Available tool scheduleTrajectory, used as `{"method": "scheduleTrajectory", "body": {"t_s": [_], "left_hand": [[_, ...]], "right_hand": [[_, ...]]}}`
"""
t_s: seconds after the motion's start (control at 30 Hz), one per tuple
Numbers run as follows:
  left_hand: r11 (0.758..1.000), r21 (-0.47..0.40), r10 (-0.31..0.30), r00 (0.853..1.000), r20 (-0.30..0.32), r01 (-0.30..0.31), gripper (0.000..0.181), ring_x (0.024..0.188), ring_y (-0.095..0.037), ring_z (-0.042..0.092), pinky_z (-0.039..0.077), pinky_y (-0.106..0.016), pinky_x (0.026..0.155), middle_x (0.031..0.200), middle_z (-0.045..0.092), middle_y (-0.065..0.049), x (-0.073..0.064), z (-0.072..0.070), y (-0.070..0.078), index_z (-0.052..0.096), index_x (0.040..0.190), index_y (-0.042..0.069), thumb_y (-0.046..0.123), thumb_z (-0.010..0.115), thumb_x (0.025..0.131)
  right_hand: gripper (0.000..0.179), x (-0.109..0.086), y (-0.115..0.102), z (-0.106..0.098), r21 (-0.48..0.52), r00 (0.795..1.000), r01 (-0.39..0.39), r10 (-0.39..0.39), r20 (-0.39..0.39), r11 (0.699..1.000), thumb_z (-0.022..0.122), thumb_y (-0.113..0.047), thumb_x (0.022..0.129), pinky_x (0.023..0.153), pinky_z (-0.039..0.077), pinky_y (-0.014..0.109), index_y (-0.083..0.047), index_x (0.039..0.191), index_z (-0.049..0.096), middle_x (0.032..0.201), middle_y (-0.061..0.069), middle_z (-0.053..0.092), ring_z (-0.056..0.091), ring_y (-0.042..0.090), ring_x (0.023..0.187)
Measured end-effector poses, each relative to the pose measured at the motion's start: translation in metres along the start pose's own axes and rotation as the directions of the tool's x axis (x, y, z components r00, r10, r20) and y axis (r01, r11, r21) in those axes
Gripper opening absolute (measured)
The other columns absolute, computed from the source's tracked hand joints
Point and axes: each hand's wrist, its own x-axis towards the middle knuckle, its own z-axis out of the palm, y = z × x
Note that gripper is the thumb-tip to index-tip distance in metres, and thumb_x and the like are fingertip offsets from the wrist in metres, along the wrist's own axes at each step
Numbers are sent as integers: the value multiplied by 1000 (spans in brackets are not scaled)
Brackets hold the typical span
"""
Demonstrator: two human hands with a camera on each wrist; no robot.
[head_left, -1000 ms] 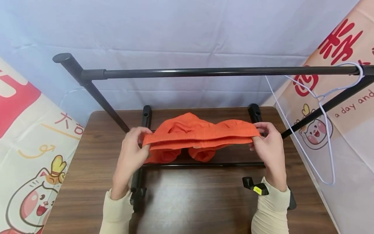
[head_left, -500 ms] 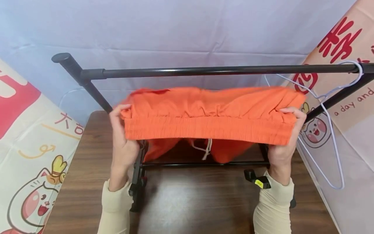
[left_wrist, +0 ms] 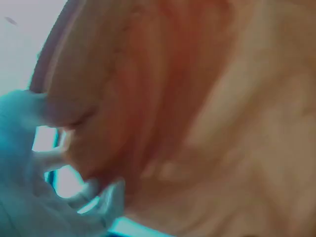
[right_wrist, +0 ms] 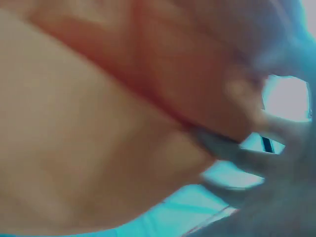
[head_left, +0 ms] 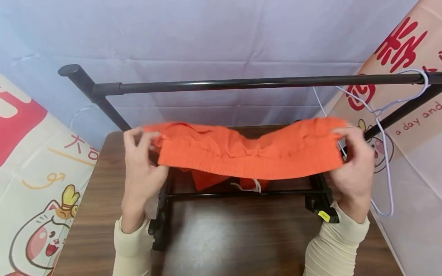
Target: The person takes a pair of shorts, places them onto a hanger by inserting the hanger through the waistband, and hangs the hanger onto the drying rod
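Orange shorts (head_left: 250,165) with a wide elastic waistband are stretched sideways between my two hands, above the table. My left hand (head_left: 141,168) pinches one end of the waistband between thumb and fingers. At the other end, my right hand (head_left: 353,170) grips the waistband. A white drawstring (head_left: 257,186) dangles below the band, and the lower fabric is partly hidden behind it. Both wrist views are blurred: orange cloth (left_wrist: 163,98) fills most of the left one, with fingers at its edge, and the right one likewise shows cloth (right_wrist: 123,128) held at a corner.
A black garment rack stands on the brown wooden table (head_left: 93,214), its top bar (head_left: 241,83) beyond the shorts. On the bar's right end hangs a white hanger (head_left: 385,153). A lower crossbar (head_left: 214,194) runs beneath the cloth. Printed drapes enclose the sides.
The shorts rose and spread toward the bar, then dropped somewhat. My hands moved farther apart, the right one shifting right. The waistband now faces me, still held at both ends.
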Motion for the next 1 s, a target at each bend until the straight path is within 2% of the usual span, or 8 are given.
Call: {"method": "scheduleTrajectory", "body": {"t_s": [0.1,0.2,0.37,0.43,0.5,0.57,0.77,1.0], "left_hand": [[986,162,-69,984,163,42,32,112,-39,52,45,-45,89,130,49,-25,-16,8,-20,70,110,6,6,72,78],[977,211,-41,928,371,-41,42,123,-45,48,44,-57,97,137,54,-23,-30,17,-37,71,120,10,2,69,79],[995,104,-83,709,701,14,43,78,-15,57,49,-35,80,92,70,2,-47,25,-52,72,125,17,0,56,89],[990,74,-136,633,762,124,37,65,-8,46,43,-28,70,76,58,9,-52,26,-54,71,119,21,2,53,93],[978,40,-157,595,788,205,25,62,-5,43,41,-26,69,70,48,11,-58,28,-57,69,113,24,8,54,101],[969,-31,-127,606,785,244,13,62,-4,42,41,-25,67,70,45,10,-63,30,-58,66,102,24,16,57,106],[943,-121,-143,702,698,312,18,79,-8,54,45,-25,76,82,58,8,-72,37,-54,66,94,25,30,58,109],[914,-128,-240,766,597,386,13,92,-10,59,48,-25,82,95,66,5,-78,43,-42,69,110,24,29,57,109]], "right_hand": [[32,-8,24,-13,-331,956,-31,125,267,943,80,5,74,94,41,19,5,105,70,110,-6,71,56,2,104],[31,-14,41,-13,-540,853,-62,325,408,839,88,-18,82,80,44,26,-5,106,72,100,8,71,57,12,92],[50,-24,64,-7,-693,676,-166,592,438,702,68,-58,97,58,35,30,-9,89,66,69,2,49,45,18,65],[59,-27,72,-4,-713,664,-190,623,413,674,59,-64,100,57,32,30,-9,78,59,63,-1,41,42,18,60],[63,-30,78,-2,-727,659,-206,642,393,655,53,-66,102,56,30,31,-11,72,54,60,-3,36,39,17,58],[65,-33,83,-1,-736,648,-217,658,382,641,49,-68,102,57,31,31,-12,71,53,61,-4,36,40,18,58],[69,-37,87,-1,-765,575,-216,713,403,607,41,-72,103,65,37,34,-10,94,71,71,3,51,52,23,72],[80,-40,80,0,-778,570,-196,715,405,597,44,-72,102,91,54,59,-5,136,69,130,24,72,68,38,108]]}}
